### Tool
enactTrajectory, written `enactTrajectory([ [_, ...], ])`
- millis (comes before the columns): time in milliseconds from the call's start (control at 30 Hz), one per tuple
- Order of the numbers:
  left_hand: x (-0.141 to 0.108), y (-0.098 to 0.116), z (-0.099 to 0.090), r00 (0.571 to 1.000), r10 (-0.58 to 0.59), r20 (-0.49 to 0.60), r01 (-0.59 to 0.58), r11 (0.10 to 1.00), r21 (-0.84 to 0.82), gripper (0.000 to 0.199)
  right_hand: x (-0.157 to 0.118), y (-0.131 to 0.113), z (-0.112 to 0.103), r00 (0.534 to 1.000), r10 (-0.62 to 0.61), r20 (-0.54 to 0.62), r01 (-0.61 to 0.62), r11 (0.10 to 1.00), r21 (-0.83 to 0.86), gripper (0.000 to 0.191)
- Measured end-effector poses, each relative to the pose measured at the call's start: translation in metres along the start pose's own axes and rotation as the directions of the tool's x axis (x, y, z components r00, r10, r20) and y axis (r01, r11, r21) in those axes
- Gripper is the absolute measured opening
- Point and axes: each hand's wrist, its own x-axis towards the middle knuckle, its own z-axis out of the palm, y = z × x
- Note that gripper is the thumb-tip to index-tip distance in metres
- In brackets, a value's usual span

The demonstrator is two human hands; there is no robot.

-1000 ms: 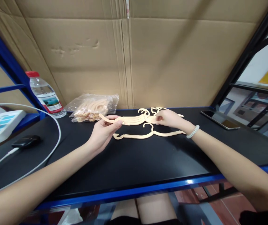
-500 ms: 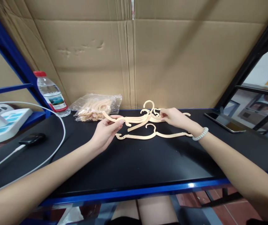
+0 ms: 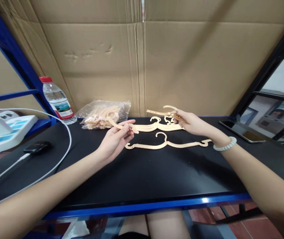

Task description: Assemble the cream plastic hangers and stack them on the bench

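The left hand (image 3: 114, 139) pinches a curved piece (image 3: 112, 123) between its fingers; the right hand (image 3: 195, 125) grips a hooked part (image 3: 158, 113) above the table (image 3: 142, 179). A hanger (image 3: 148, 146) lies before a stack (image 3: 145, 127). Around them: bag (image 3: 102, 116), bottle (image 3: 53, 94), cable (image 3: 70, 137), phone (image 3: 240, 130). The bottle's label (image 3: 62, 109) shows a landscape, its writing too small to read.

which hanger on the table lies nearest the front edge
The single hanger lying by itself, its arms spread left and right. The stacked hangers lie behind it, farther from the blue front edge.
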Motion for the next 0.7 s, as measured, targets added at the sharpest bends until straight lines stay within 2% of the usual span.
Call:
enactTrajectory([
  [133, -0.002, 0.000, 0.001, 0.999, -0.012, 0.046, 0.012, 1.000, -0.010, 0.022, -0.002, -0.004, -0.003, 0.999, 0.054, 0.008, -0.054, 0.999, 0.002, 0.016],
  [233, -0.003, 0.000, 0.002, 0.998, -0.021, 0.060, 0.021, 1.000, -0.009, 0.027, -0.003, -0.012, -0.004, 0.996, 0.085, 0.010, -0.086, 0.996, 0.016, 0.029],
  [300, -0.003, -0.001, 0.003, 0.997, -0.028, 0.065, 0.028, 1.000, -0.011, 0.032, -0.004, -0.015, -0.003, 0.998, 0.063, 0.004, -0.063, 0.996, 0.065, 0.040],
  [400, -0.003, -0.002, 0.002, 0.996, -0.036, 0.076, 0.037, 0.999, -0.003, 0.038, -0.004, -0.015, 0.000, 0.999, 0.040, -0.027, -0.035, 0.984, 0.172, 0.039],
  [533, -0.004, -0.004, -0.001, 0.994, -0.048, 0.094, 0.042, 0.997, 0.064, 0.032, -0.004, -0.012, 0.002, 0.998, 0.054, -0.042, -0.037, 0.942, 0.332, 0.032],
  [700, -0.003, -0.005, -0.003, 0.998, -0.052, 0.041, 0.048, 0.994, 0.103, 0.022, -0.004, -0.019, -0.002, 0.999, 0.022, -0.025, -0.013, 0.950, 0.312, 0.031],
])
